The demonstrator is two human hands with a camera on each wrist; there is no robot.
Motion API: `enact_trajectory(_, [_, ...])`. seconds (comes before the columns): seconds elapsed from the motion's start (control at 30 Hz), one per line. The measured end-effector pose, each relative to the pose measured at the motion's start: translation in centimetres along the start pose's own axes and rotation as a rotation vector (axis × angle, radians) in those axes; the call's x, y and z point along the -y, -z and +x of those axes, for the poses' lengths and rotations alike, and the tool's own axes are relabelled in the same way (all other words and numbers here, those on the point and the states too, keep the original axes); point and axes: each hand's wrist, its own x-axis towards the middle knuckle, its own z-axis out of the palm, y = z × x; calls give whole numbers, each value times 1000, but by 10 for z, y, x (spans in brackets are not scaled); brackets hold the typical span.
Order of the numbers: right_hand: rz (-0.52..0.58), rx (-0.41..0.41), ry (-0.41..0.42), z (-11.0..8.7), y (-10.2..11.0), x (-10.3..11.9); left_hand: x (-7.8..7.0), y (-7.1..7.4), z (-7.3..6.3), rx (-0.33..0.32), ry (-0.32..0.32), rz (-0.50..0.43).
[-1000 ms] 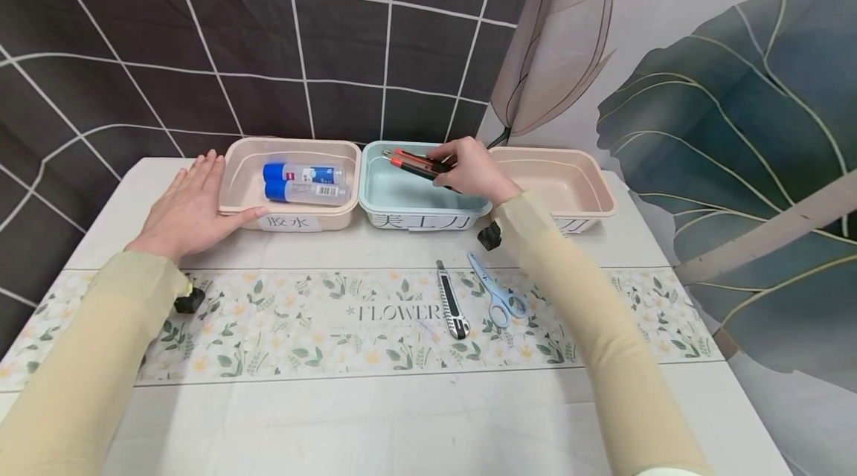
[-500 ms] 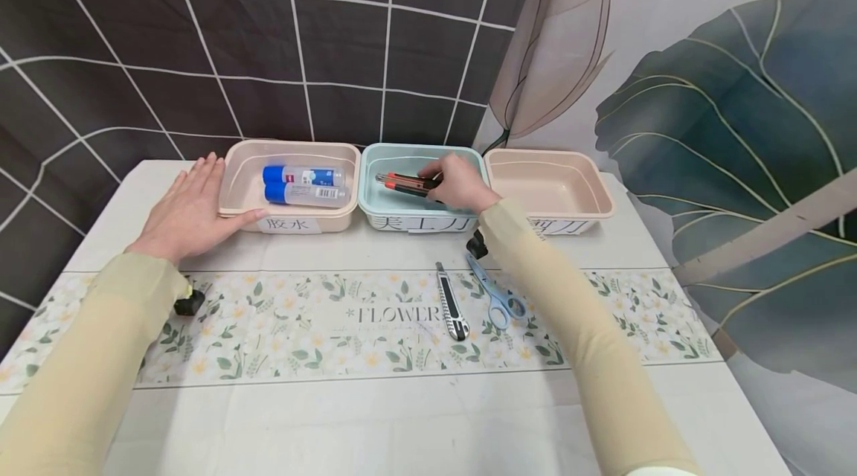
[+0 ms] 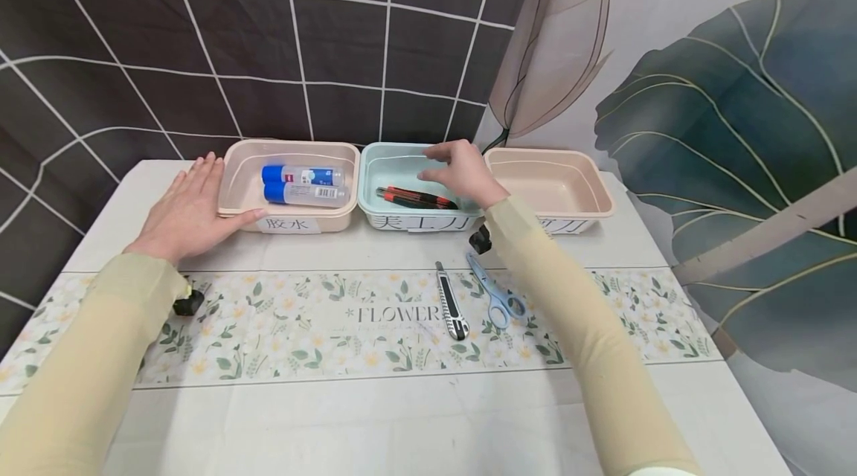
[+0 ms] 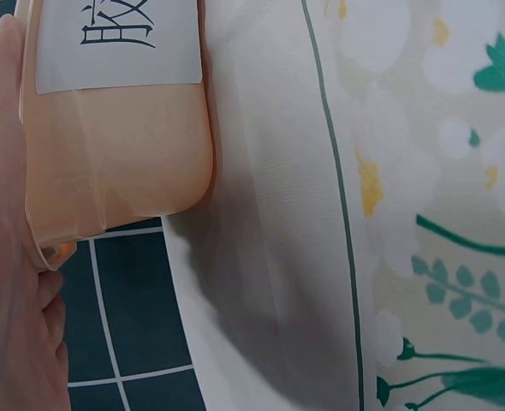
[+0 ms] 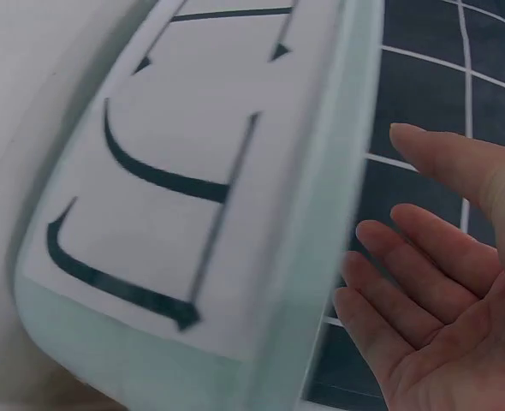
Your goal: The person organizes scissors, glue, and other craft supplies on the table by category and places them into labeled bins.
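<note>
Two red-and-black utility knives (image 3: 415,198) lie side by side on the floor of the light blue bin (image 3: 379,217). Over the right end of that bin is my right hand (image 3: 465,172), its thumb and fingers spread apart with nothing between them. The right wrist view shows the same fingers loosely bent beside the bin's labelled wall (image 5: 184,180). My left hand (image 3: 185,210) lies with straight fingers against the left end of the left pink bin (image 3: 234,197), thumb along its front rim. Two blue-capped glue bottles (image 3: 304,184) rest inside this bin.
On the floral strip of the tablecloth lie a silver-and-black utility knife (image 3: 451,302) and light blue scissors (image 3: 495,291). A second pink bin (image 3: 549,178) stands at the right end of the row. Behind the bins hangs a dark gridded cloth (image 3: 254,37).
My right hand lowered the two red-and-black utility knives into the blue bin and let them go. Its fingers then spread and rose slightly. The left hand stayed in place.
</note>
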Motion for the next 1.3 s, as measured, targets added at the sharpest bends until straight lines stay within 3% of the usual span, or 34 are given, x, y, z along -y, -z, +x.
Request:
enact_trajectory(0.4, [65,-89,54,-16,24,18,1,0,1,-3,5,-4])
enact_trajectory(1.3, [122,-107,109,-73,42,25,2,-1,1,-4,-2,-6])
